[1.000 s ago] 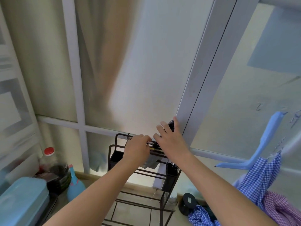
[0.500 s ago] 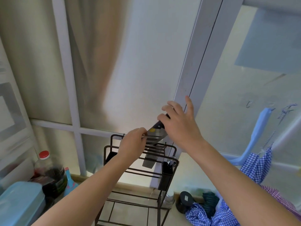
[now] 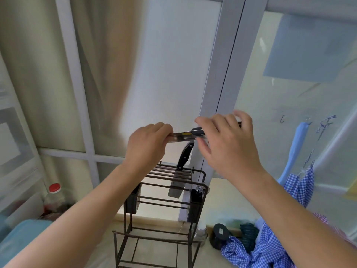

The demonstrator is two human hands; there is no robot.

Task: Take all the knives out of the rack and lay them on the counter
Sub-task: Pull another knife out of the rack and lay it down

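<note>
Knife (image 3: 186,135) spans both hands.

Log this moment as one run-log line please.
left hand: pinching blade | right hand: on handle | lifted knife: clear above rack | second knife: in slot

Home utility corner: wire knife rack (image 3: 166,190), hanging laundry (image 3: 297,188), oil bottle (image 3: 53,198)

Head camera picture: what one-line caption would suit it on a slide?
Both hands, left hand and right hand, hold one knife level above the rack; a second knife remains slotted there.
</note>
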